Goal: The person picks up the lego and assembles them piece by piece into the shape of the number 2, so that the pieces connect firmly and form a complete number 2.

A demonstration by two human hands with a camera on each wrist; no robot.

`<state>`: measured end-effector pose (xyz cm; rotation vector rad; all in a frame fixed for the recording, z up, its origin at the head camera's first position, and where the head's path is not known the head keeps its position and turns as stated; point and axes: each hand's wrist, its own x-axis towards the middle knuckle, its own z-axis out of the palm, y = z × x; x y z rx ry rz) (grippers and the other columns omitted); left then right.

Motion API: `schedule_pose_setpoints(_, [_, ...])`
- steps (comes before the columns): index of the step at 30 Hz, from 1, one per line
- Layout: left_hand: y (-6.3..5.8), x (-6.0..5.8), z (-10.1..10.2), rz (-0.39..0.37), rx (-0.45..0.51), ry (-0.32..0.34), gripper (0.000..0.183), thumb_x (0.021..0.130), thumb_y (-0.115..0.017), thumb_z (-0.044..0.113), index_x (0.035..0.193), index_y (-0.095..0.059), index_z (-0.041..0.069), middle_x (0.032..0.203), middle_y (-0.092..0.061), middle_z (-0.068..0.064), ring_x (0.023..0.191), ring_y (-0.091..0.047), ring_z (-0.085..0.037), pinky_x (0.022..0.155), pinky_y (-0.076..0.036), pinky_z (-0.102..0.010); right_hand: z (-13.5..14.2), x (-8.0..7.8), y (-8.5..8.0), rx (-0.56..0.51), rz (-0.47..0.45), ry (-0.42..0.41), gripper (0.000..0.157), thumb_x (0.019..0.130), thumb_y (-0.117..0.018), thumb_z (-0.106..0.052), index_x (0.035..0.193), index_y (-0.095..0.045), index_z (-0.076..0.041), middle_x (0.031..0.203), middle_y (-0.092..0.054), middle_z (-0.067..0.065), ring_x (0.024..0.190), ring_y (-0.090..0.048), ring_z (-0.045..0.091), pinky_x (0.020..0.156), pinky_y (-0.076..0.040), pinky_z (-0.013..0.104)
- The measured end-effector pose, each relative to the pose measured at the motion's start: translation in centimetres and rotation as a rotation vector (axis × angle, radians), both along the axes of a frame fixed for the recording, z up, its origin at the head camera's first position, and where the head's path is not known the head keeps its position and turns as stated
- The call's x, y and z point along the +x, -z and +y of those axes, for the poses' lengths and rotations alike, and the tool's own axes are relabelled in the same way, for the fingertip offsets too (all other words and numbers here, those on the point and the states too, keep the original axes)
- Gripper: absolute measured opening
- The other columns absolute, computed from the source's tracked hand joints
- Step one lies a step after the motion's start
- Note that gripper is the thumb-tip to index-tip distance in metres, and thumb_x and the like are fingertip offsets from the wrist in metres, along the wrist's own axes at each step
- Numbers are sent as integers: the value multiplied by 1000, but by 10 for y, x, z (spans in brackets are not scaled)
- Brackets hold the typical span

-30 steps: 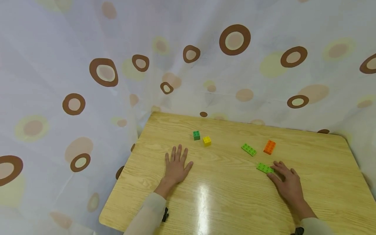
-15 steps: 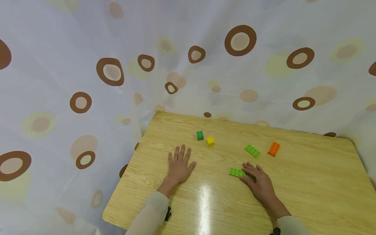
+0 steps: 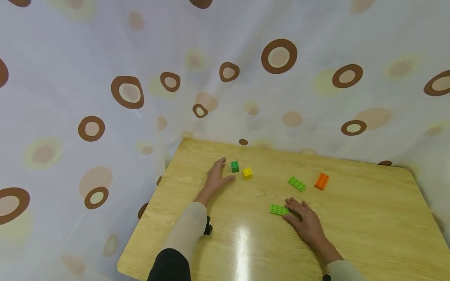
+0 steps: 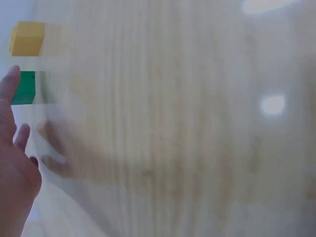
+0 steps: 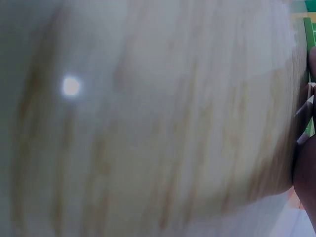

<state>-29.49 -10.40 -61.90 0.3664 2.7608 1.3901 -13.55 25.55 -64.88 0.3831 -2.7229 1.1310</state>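
In the head view my right hand [image 3: 306, 224] pinches the right end of a flat light green toy brick [image 3: 279, 209] between thumb and fingers, low over the table. My left hand [image 3: 216, 177] holds nothing; its thumb and fingers are spread just left of a small dark green toy brick [image 3: 234, 167]. A yellow toy brick [image 3: 247, 173] sits close to the right of the dark green one. Left wrist view: the thumb [image 4: 11, 84] overlaps the green brick [image 4: 25, 89]. In the right wrist view only a strip of light green brick [image 5: 309, 44] shows at the edge.
A second flat light green brick [image 3: 297, 184] and an orange brick [image 3: 321, 181] lie behind the right hand on the wooden table [image 3: 379, 218]. A patterned curtain [image 3: 299, 93] hangs along the table's back and left sides.
My right hand slid left with the light green brick, then stayed about there. My left hand lifted from lying flat and moved forward to the dark green brick.
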Motion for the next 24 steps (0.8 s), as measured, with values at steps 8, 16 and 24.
schedule_pose_setpoints(8, [3,-15,15,-52,50,-6,74,96,-82,19,159,-45,8,160,-51,-12,149,-45,-30,125,-32,-46,2,3,1,3,5,5,45,94,-82,-27,133,-73,-7,149,-63,9,142,-53,34,127,-24,44])
schedule_pose_setpoints(16, [5,-15,25,32,-41,-38,45,100,-77,24,141,-65,10,139,-69,-9,135,-60,-29,119,-41,-47,4,1,0,19,26,7,44,94,-82,-28,131,-74,-7,148,-64,9,140,-54,35,127,-23,35])
schedule_pose_setpoints(24, [6,-12,25,84,-5,-41,42,101,-74,23,140,-66,9,132,-73,-9,127,-65,-27,115,-46,-47,5,1,1,6,48,-12,42,94,-82,-27,130,-74,-6,147,-64,10,140,-55,36,127,-17,23])
